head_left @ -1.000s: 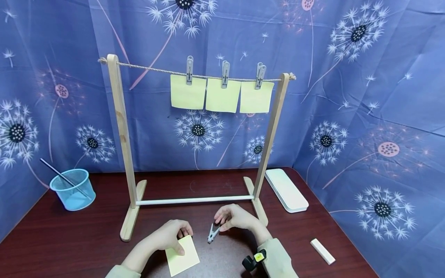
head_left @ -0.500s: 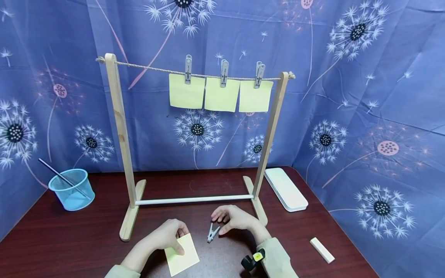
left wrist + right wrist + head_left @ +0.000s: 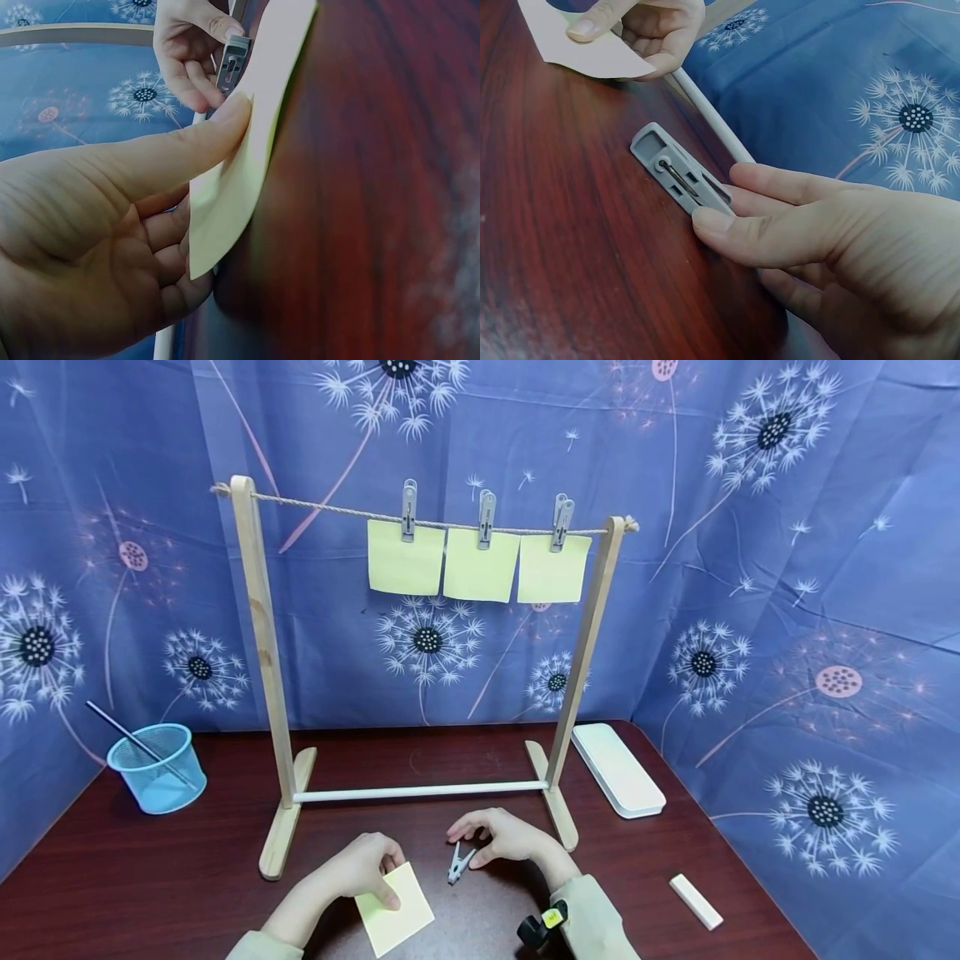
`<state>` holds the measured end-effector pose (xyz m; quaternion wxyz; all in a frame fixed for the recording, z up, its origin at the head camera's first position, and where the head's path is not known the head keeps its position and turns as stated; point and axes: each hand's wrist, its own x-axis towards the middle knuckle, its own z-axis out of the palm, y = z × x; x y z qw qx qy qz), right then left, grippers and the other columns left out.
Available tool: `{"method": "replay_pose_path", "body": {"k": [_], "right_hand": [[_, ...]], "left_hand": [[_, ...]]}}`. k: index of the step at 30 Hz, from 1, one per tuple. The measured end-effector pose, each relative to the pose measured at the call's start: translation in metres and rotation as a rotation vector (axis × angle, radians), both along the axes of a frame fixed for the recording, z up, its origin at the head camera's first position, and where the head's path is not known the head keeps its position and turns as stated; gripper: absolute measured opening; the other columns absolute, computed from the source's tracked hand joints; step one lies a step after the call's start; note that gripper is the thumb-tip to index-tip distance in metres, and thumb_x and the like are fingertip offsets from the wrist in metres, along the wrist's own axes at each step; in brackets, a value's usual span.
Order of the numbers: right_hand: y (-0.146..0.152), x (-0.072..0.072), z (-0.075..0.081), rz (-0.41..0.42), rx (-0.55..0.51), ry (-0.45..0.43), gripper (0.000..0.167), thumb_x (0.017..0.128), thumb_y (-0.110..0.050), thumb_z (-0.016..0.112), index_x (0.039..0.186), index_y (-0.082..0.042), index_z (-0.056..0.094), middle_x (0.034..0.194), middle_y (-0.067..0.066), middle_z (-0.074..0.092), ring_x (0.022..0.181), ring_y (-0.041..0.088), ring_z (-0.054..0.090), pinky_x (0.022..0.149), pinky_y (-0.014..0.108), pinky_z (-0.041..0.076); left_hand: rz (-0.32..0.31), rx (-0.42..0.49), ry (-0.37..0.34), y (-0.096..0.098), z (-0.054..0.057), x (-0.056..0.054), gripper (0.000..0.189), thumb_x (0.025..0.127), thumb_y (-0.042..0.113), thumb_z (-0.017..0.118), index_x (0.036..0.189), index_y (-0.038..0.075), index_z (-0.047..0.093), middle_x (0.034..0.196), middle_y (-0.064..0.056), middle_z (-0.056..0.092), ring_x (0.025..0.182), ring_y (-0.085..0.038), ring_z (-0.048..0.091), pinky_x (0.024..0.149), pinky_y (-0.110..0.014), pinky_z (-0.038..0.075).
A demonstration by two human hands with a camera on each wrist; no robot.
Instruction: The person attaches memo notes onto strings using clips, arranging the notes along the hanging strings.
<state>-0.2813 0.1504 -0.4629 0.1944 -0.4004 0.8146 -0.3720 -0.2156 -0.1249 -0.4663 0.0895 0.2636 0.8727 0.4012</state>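
Observation:
My left hand (image 3: 369, 865) pinches a pale yellow sticky note (image 3: 397, 914) between thumb and fingers, low over the table; the note bends in the left wrist view. My right hand (image 3: 510, 839) has a grey clothespin (image 3: 679, 172) by its handle end, thumb on one handle and fingers by the other. In the head view the clothespin's handles spread toward the hand and its nose points toward the table front. Three more yellow notes, the middle one (image 3: 480, 572) among them, hang from a rope (image 3: 330, 510) under grey clothespins.
A wooden stand (image 3: 262, 652) with a white crossbar (image 3: 420, 792) carries the rope. At left is a blue mesh cup (image 3: 161, 777) with a pen (image 3: 123, 732). To the right lie a white case (image 3: 618, 772) and a small white bar (image 3: 696, 902). Patterned blue cloth (image 3: 825, 568) hangs behind.
My right hand has shifted slightly left, its fingers reaching farther past the clothespin. The note in my left hand has turned a little. The hanging notes stay as they were.

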Motion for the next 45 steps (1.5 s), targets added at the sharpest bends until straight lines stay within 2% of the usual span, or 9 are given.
{"method": "replay_pose_path", "body": {"k": [8,14,19,25,28,33,37,42,45], "right_hand": [[0.002,0.001,0.002,-0.014,-0.026,-0.028,0.038,0.08,-0.006,0.078,0.116,-0.001,0.066,0.111,0.016,0.071,0.101,0.017,0.062,0.088,0.026,0.047],[0.003,0.001,0.0,-0.03,-0.123,-0.125,0.038,0.083,-0.001,0.074,0.117,0.008,0.061,0.111,0.026,0.068,0.104,0.027,0.066,0.092,0.029,0.052],[0.003,0.003,0.002,-0.112,-0.188,-0.2,0.041,0.084,-0.002,0.071,0.118,0.013,0.056,0.111,0.026,0.064,0.106,0.025,0.066,0.09,0.023,0.052],[0.001,0.003,0.001,-0.187,-0.29,-0.259,0.048,0.081,-0.002,0.07,0.121,0.016,0.05,0.106,0.014,0.063,0.102,0.016,0.066,0.085,0.02,0.052],[0.0,0.001,-0.001,-0.202,-0.341,-0.278,0.048,0.081,0.001,0.069,0.122,0.018,0.049,0.103,0.012,0.065,0.096,0.01,0.065,0.082,0.02,0.053],[0.0,0.0,-0.002,-0.212,-0.409,-0.273,0.047,0.082,0.006,0.067,0.121,0.022,0.046,0.101,0.023,0.066,0.09,0.006,0.065,0.079,0.019,0.052],[0.0,0.0,-0.002,-0.228,-0.447,-0.238,0.05,0.082,0.001,0.069,0.121,0.023,0.045,0.104,0.025,0.065,0.09,0.006,0.064,0.08,0.018,0.051],[0.001,-0.001,-0.004,-0.244,-0.524,-0.192,0.056,0.084,-0.007,0.072,0.122,0.021,0.044,0.106,0.009,0.068,0.09,0.004,0.064,0.081,0.018,0.051],[0.001,-0.002,-0.004,-0.282,-0.576,-0.198,0.059,0.084,-0.011,0.074,0.124,0.02,0.043,0.103,0.001,0.068,0.09,0.003,0.064,0.08,0.018,0.052]], "left_hand": [[-0.007,0.022,-0.026,-0.002,0.0,-0.001,0.03,0.056,-0.003,0.087,0.077,0.002,0.067,0.067,0.004,0.061,0.061,-0.001,0.05,0.057,-0.02,0.045],[0.006,-0.001,-0.033,-0.004,0.001,-0.001,0.025,0.059,0.0,0.087,0.075,0.003,0.067,0.063,0.005,0.06,0.057,-0.001,0.049,0.053,-0.019,0.044],[0.022,-0.003,-0.055,-0.007,0.002,-0.001,0.024,0.061,0.001,0.087,0.074,0.003,0.067,0.06,0.004,0.059,0.053,-0.004,0.05,0.05,-0.019,0.043],[0.018,0.044,-0.105,-0.01,0.002,-0.002,0.021,0.064,0.0,0.084,0.076,0.0,0.067,0.061,0.002,0.061,0.053,-0.006,0.052,0.049,-0.02,0.044],[0.021,0.055,-0.118,-0.011,0.002,-0.002,0.021,0.064,0.0,0.084,0.077,-0.001,0.067,0.062,0.001,0.062,0.054,-0.006,0.053,0.05,-0.02,0.044],[0.029,0.055,-0.144,-0.014,0.005,-0.001,0.021,0.064,0.0,0.083,0.078,-0.002,0.067,0.063,-0.001,0.063,0.055,-0.008,0.054,0.05,-0.02,0.044],[0.026,0.051,-0.17,-0.016,0.007,-0.001,0.021,0.067,0.001,0.083,0.08,-0.004,0.068,0.066,-0.002,0.065,0.058,-0.009,0.056,0.053,-0.022,0.046],[0.024,0.072,-0.216,-0.021,0.007,-0.003,0.017,0.072,0.005,0.081,0.08,-0.005,0.07,0.067,-0.006,0.068,0.058,-0.008,0.056,0.055,-0.025,0.048],[0.022,0.098,-0.256,-0.024,0.007,-0.003,0.016,0.074,0.005,0.08,0.08,-0.006,0.071,0.066,-0.008,0.069,0.057,-0.007,0.056,0.056,-0.026,0.048]]}}
